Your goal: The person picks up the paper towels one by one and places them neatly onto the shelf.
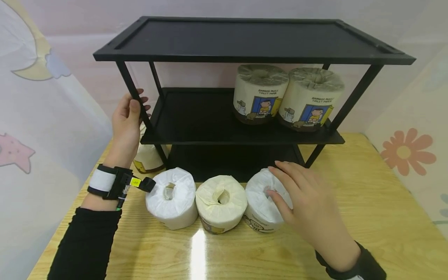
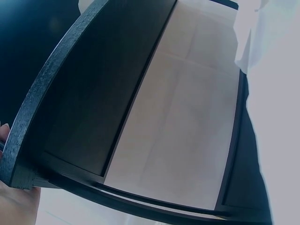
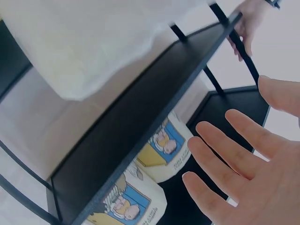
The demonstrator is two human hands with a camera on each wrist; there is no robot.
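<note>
My left hand [image 1: 127, 124] grips the left front post of a black rack [image 1: 224, 142], with its thumb in front and its fingers behind. The right hand [image 1: 304, 198] hovers by the rightmost white-wrapped toilet roll [image 1: 260, 194] and covers part of it in the head view. In the right wrist view the right hand's fingers [image 3: 253, 164] are spread and hold nothing. To the left of that roll stand a cream toilet roll [image 1: 221, 202] and another white toilet roll [image 1: 172, 202]. Two printed toilet rolls, one [image 1: 260, 93] beside the other [image 1: 311, 99], stand upright on the middle shelf.
The rack stands on a wooden table [image 1: 252, 256]. Behind its left front post, another toilet roll [image 1: 148, 157] is partly hidden on the table. The rack's top shelf [image 1: 241, 41] overhangs the two printed rolls. A patterned backdrop [image 1: 413, 97] surrounds the table.
</note>
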